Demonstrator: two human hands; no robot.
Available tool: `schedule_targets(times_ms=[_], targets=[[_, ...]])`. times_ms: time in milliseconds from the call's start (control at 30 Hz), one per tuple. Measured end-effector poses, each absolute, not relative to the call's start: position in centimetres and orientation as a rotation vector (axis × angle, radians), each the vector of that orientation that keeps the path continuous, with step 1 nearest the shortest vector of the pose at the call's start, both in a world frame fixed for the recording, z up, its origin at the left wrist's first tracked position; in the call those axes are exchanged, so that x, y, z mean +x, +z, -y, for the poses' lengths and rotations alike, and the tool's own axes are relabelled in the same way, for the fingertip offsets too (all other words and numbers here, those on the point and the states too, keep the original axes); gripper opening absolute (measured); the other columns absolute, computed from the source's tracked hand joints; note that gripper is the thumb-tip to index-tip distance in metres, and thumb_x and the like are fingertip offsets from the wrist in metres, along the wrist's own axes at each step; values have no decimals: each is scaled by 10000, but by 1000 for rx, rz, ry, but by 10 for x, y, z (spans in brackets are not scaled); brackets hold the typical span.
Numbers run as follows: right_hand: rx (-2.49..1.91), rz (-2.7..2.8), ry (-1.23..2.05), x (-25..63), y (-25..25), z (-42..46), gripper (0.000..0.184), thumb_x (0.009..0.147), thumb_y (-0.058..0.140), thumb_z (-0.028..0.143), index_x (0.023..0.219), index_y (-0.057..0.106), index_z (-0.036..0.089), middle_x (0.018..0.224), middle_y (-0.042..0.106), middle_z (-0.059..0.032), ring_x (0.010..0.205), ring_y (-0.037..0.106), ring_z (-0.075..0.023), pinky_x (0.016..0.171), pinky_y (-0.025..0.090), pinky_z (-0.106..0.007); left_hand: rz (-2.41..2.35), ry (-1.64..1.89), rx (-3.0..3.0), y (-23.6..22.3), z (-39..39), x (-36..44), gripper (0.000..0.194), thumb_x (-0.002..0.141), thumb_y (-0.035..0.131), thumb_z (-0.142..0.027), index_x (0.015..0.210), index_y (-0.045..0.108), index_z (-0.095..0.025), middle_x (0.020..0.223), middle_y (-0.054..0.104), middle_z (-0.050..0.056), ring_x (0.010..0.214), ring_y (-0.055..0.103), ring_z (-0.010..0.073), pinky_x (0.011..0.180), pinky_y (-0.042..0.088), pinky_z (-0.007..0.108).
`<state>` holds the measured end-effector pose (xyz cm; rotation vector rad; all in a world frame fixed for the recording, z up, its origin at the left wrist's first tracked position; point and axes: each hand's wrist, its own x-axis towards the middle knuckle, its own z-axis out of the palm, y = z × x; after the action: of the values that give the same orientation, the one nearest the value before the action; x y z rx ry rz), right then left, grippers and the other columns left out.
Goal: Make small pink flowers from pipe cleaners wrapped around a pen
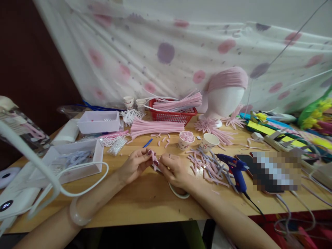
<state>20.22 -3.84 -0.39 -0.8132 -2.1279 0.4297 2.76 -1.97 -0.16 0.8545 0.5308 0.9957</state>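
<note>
Left hand (pixel 136 164): reaching in from lower left, forearm slanted up and across, wrist nearly straight, fingers bent toward the thumb. Left grip: fingertips and thumb drawn close together, pinched on a short pink fuzzy piece (pixel 153 159). Pale translucent bangle (pixel 77 214) on the left forearm.

Right hand (pixel 175 169): reaching in from lower right, back of the hand uppermost, fingers curled inward, ring (pixel 169 156) on one finger. Right grip: closely folded, fingertips at or just beside the pink fuzzy piece; contact and exact hold impossible to tell.

Position of the pink fuzzy piece: between the two hands, upright with a slight tilt, above the near middle of the worktop (pixel 124 207). Pale curved band (pixel 178 196): beneath the right hand, partly hidden.

Beyond the hands: blue pen (pixel 148 143), bundle of pink stems (pixel 157 128), red basket (pixel 169 117) with further stems. Slightly right: paper cup of pink bits (pixel 185 145), second paper cup (pixel 206 147) close by. Right of the right hand: scattered pink and grey strips (pixel 207 166), then blue glue gun (pixel 237 173) lying on its side. Behind: white mannequin head (pixel 225 100) in a pink wrap (pixel 228 79).
</note>
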Motion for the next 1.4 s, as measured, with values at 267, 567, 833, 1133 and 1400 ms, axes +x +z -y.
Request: schedule_targets(times_ms=[267,567,833,1133,1400], targets=[[-1124,2196,-46,194,7,43,183,919,480,289,950,585,142,870,650,-107,797,563,-219,729,403,-322,-749,1164,1049,-1,26,27,236,710,789,-342,754,669,-144,740,630,-1,728,565,124,719,451,224],[-1089,2492,-142,195,5,34,161,976,450,215,938,580,128,779,665,-88,735,572,-207,711,405,-313,-974,1096,1308,-6,26,27,210,733,725,-356,724,664,-155,733,604,-2,749,542,155,727,417,255],[-1095,2336,417,202,12,38,140,861,479,69,812,561,171,696,597,-16,623,512,-145,594,336,-237,-852,889,1273,3,19,18,237,722,742,-380,722,652,-160,711,619,0,714,544,149,688,411,238],[-1123,2423,366,203,10,36,121,877,466,127,797,542,177,684,584,-24,581,474,-140,570,285,-244,-908,834,1514,4,15,15,232,777,681,-412,771,644,-183,716,617,-3,708,555,159,676,441,234],[-1173,2370,494,201,9,37,139,901,428,198,772,480,186,657,495,2,568,386,-132,563,252,-265,-966,1006,1767,1,16,15,130,766,696,-330,736,648,-213,707,619,-8,698,565,170,667,440,220]])
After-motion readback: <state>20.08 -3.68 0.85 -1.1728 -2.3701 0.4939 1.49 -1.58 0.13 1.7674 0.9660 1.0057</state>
